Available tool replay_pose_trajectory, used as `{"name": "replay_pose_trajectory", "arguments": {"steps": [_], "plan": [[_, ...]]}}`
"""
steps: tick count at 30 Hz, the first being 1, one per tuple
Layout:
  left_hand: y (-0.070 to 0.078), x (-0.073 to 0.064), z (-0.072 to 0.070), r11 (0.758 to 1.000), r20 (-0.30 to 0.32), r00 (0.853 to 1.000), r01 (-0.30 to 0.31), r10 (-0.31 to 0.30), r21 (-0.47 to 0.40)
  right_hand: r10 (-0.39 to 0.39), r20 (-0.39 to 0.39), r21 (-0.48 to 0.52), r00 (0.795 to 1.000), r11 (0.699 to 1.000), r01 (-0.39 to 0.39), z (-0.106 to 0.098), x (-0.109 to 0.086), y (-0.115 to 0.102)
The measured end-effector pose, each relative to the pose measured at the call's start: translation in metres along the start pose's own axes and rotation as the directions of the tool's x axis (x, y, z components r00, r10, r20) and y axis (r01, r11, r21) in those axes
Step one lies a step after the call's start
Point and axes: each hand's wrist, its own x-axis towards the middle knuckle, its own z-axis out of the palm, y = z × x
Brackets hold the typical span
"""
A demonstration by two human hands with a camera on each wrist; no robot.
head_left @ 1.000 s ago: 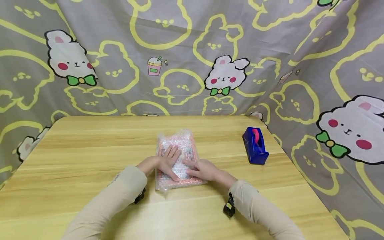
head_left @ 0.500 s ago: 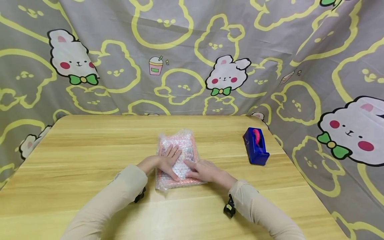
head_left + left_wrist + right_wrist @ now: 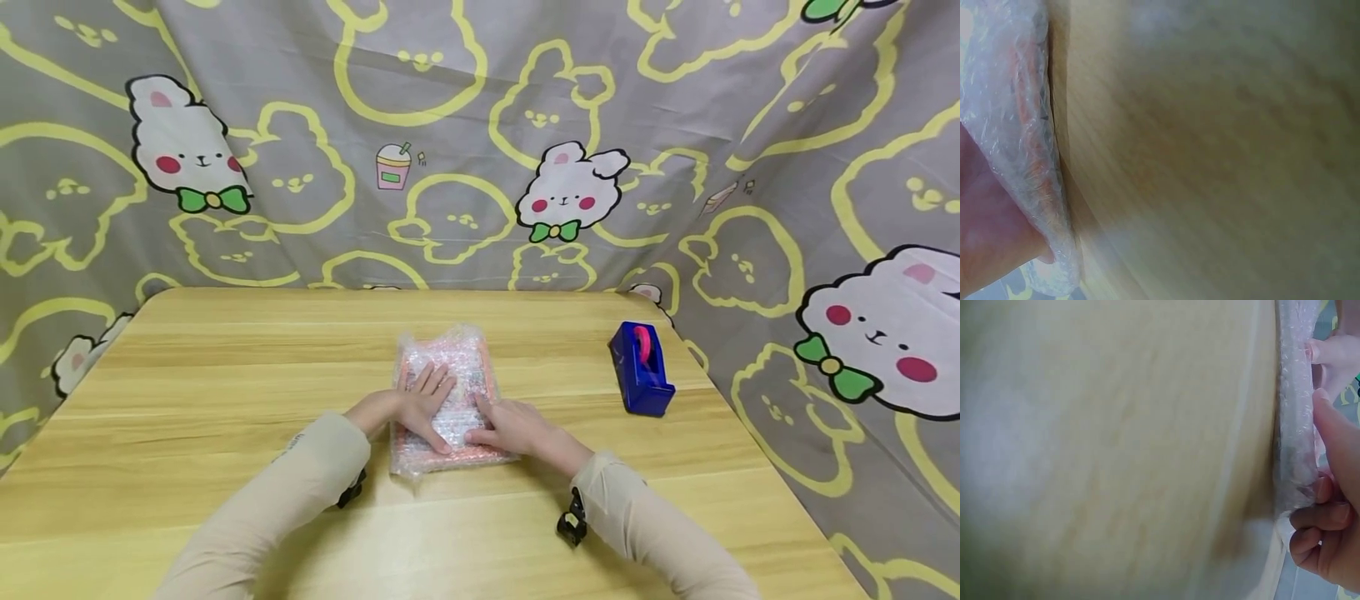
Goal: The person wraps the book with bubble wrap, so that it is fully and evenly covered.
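A flat rectangular thing with an orange-pink border, wrapped in clear bubble wrap, lies on the wooden table as a package point(image 3: 442, 350). Its wrapped edge point(image 3: 1032, 131) runs down the left side of the left wrist view. My left hand point(image 3: 420, 412) rests on the top with fingers spread and thumb stretched toward me. On the right part of the package, the thumb and index finger of my right hand point(image 3: 517, 425) touch the wrap, a little apart. The right wrist view shows that hand's other fingers point(image 3: 1316, 515) bent beside the package's edge.
A blue tape dispenser point(image 3: 642, 371) with a pink roll stands at the right of the wooden table point(image 3: 225, 358). Behind and to the right hangs a grey curtain point(image 3: 450, 100) with cartoon rabbits. A black wrist camera point(image 3: 572, 525) sits under my right sleeve.
My right index finger has slid slightly to the right over the bubble wrap. The left hand stays in place on the package, and the head view has shifted a little.
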Motion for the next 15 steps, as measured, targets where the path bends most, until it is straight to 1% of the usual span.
{"name": "replay_pose_trajectory", "arguments": {"steps": [3, 6, 10, 13, 15], "plan": [[0.0021, 0.0013, 0.0025, 1.0, 0.001, 1.0, -0.009, 0.009, -0.005, 0.001, 0.01, 0.016, 1.0, 1.0, -0.001, 0.0002, -0.0032, 0.0008], [0.0031, 0.0022, 0.0045, 1.0, 0.01, 1.0, -0.019, 0.019, -0.012, 0.011, 0.041, 0.047, 0.999, 0.999, -0.013, -0.0014, -0.0048, 0.0018], [0.0011, 0.0015, 0.0057, 1.0, 0.01, 1.0, -0.019, 0.019, -0.004, 0.018, 0.064, 0.054, 0.998, 0.998, -0.022, -0.0046, -0.0039, 0.0018], [-0.0022, 0.0005, 0.0055, 1.0, -0.015, 1.0, -0.023, 0.023, 0.006, 0.026, 0.044, 0.052, 0.999, 0.998, -0.028, -0.0059, -0.0024, 0.0027], [-0.0037, 0.0, 0.0051, 0.999, -0.039, 0.998, -0.039, 0.039, -0.002, 0.047, 0.017, 0.083, 0.999, 0.995, -0.048, -0.0067, -0.0026, 0.0046]]}}
